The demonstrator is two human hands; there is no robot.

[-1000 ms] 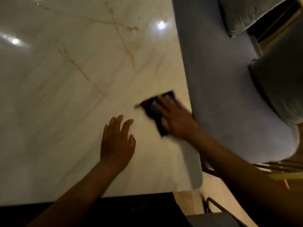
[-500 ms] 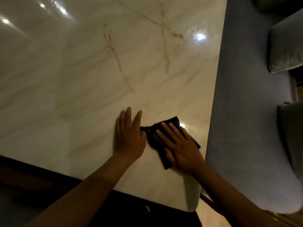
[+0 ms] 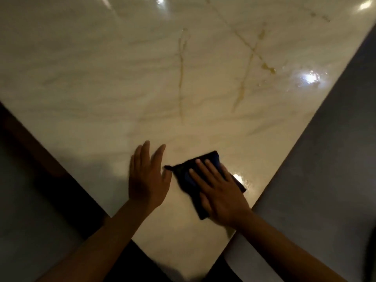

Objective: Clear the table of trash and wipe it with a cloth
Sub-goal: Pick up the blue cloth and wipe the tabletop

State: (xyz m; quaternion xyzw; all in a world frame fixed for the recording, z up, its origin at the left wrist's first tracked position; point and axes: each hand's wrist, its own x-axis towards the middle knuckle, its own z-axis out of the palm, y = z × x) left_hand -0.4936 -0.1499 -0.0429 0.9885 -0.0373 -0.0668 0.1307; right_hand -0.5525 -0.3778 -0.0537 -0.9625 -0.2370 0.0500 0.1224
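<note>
Since the earlier frame both hands sit much the same, cloth a bit further from left hand; view swung so table corner points at camera. Cloth (image 3: 184,176), dark, lies flat on table (image 3: 122,78) near its corner, close to right edge. Right hand (image 3: 220,192) presses it, fingers straight and spread, nothing gripped. Left hand (image 3: 147,178) just left of cloth, flat on table, fingers straight, thumb tip almost at cloth's corner. Yellowish streaks (image 3: 247,66) on table well beyond cloth.

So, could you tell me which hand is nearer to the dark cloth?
Right. The right hand presses flat on the dark cloth; the left hand lies beside its left corner.
</note>
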